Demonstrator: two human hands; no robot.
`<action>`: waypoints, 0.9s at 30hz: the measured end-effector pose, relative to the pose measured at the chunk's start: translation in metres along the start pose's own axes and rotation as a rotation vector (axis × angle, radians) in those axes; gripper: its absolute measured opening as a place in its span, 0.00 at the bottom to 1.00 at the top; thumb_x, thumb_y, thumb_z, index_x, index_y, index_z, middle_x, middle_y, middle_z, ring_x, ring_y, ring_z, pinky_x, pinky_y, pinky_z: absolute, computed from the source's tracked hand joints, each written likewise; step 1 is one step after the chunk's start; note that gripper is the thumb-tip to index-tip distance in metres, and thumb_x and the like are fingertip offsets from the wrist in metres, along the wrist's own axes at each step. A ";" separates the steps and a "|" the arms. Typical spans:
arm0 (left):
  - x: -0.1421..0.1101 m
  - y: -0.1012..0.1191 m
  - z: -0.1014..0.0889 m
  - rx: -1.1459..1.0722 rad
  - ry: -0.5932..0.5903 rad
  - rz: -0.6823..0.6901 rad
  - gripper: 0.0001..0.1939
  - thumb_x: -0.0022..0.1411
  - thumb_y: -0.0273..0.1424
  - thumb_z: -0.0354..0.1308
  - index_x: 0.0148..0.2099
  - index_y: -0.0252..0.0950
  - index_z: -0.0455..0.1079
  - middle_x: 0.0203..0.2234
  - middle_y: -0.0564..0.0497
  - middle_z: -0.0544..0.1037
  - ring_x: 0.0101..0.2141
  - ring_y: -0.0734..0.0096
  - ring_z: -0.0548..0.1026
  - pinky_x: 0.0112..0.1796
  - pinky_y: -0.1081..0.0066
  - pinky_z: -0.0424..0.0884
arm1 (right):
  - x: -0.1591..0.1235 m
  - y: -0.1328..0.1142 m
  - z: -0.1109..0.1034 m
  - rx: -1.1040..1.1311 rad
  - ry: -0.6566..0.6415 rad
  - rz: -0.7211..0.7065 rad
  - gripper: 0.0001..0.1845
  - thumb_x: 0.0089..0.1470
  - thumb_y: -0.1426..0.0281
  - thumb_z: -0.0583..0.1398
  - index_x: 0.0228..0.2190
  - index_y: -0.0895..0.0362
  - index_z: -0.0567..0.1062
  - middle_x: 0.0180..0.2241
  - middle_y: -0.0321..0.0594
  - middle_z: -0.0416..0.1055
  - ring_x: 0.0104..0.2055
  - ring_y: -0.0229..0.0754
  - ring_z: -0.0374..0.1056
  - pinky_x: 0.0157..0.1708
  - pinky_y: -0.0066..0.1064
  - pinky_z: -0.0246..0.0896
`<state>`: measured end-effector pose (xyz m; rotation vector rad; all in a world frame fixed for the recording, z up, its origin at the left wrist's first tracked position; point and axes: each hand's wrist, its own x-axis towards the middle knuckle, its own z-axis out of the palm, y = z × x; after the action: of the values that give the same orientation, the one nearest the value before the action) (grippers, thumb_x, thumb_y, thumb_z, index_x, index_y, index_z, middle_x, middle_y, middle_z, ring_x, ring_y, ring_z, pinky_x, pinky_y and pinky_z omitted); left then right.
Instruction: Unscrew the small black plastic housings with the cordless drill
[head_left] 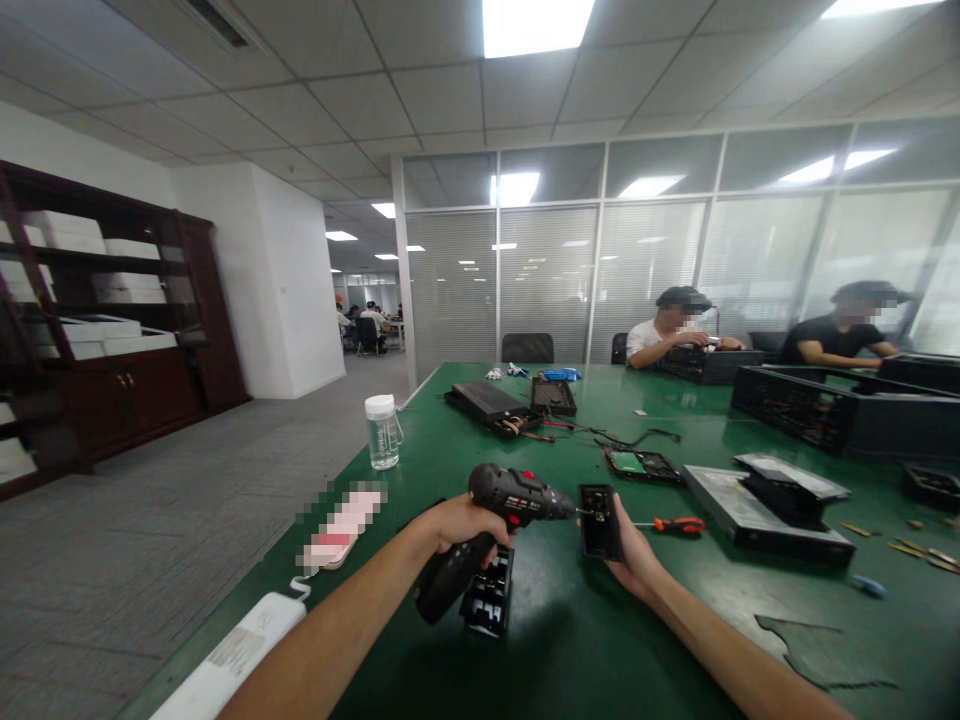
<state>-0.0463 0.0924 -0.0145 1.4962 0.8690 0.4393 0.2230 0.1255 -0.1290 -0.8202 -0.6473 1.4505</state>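
Observation:
My left hand is wrapped round the grip of a black cordless drill with red details. Its bit points right and reaches the inner side of a small black rectangular housing. That housing is held upright by its right edge in my right hand; whether the bit sits in a screw is too small to tell. Below the drill, a black plastic frame with open slots lies on the table, partly behind the drill's handle. To the right of my right hand lies an orange and black screwdriver.
On the green table are a clear bottle, a phone, a white power strip, a black box with wires, a green circuit board and a metal drive. Two people sit across, beside black computer cases.

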 end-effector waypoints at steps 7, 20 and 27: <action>0.000 -0.001 -0.001 -0.003 0.013 -0.007 0.12 0.38 0.29 0.58 0.29 0.30 0.68 0.18 0.52 0.70 0.18 0.75 0.67 0.21 0.73 0.64 | 0.001 -0.001 0.000 0.007 0.010 0.005 0.20 0.45 0.54 0.57 0.34 0.57 0.72 0.29 0.41 0.73 0.31 0.43 0.69 0.34 0.34 0.64; 0.003 -0.006 -0.003 0.012 0.021 -0.011 0.13 0.37 0.30 0.58 0.30 0.30 0.68 0.18 0.52 0.69 0.18 0.74 0.67 0.20 0.73 0.63 | 0.003 0.001 -0.002 0.006 0.002 0.015 0.21 0.46 0.54 0.56 0.35 0.57 0.72 0.29 0.41 0.73 0.31 0.43 0.69 0.33 0.33 0.64; 0.005 -0.009 -0.004 0.009 0.004 -0.006 0.12 0.39 0.30 0.58 0.30 0.30 0.68 0.16 0.53 0.68 0.17 0.74 0.66 0.20 0.72 0.64 | 0.002 0.000 0.000 0.004 -0.024 0.007 0.20 0.47 0.54 0.56 0.33 0.57 0.73 0.29 0.41 0.73 0.31 0.43 0.69 0.33 0.33 0.64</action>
<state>-0.0488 0.0981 -0.0231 1.5008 0.8794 0.4342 0.2232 0.1277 -0.1289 -0.8037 -0.6606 1.4693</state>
